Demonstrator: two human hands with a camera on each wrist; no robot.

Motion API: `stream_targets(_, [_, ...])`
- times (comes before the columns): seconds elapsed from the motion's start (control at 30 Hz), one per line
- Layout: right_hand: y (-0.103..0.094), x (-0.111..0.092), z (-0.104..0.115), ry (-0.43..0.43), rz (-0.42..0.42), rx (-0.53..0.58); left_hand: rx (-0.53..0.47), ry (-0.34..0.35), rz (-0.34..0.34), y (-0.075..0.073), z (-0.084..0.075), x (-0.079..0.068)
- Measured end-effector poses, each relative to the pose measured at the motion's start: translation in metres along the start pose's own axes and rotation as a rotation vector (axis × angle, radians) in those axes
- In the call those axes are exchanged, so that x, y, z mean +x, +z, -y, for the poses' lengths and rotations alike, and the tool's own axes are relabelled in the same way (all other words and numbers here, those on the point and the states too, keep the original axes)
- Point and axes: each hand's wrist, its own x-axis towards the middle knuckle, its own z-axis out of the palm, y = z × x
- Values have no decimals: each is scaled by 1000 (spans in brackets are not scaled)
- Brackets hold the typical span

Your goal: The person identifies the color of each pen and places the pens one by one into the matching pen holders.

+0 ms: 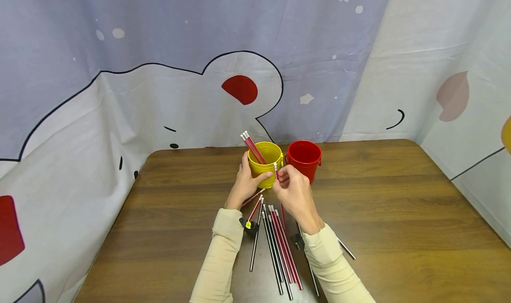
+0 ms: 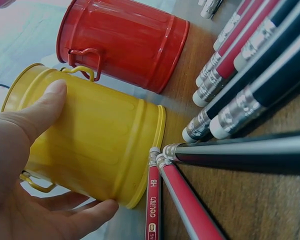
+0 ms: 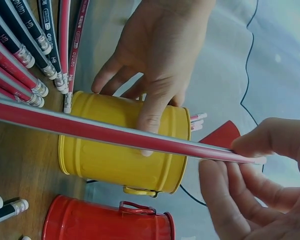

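Left hand: from my seat I see the left hand (image 1: 243,186) gripping the yellow bucket (image 2: 95,140), thumb laid across the near wall and fingers curved round the other side.
Right hand: I have the right hand (image 1: 296,194) pinching a red pencil (image 3: 115,132) between thumb and fingers, close to its eraser end.
Held pencil: it slants down from the right fingertips, outside the yellow bucket and in front of it; I can't tell whether they touch.
Bucket contents: red pencils (image 1: 252,147) lean out over the rim, just above the left hand's fingers, erasers up.
Red bucket: the red bucket (image 2: 120,40) stands upright just beyond the right hand, beside the yellow one.
Loose row: black pencils (image 1: 272,249) and other red pencils (image 1: 288,249) lie between the two forearms, erasers pointing away from me.
Near the left wrist: two more red ones (image 2: 152,200) lie by the yellow bucket's foot.
Surface: everything sits on a wooden table (image 1: 399,205).
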Motion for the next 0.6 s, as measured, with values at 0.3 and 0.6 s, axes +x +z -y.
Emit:
stream_targets(0.3, [1, 0, 1, -56, -29, 43, -1, 1, -3, 0, -1, -1])
stream_targets(0.6, [1, 0, 0, -86, -51, 62, -4, -5, 2, -1, -2, -1])
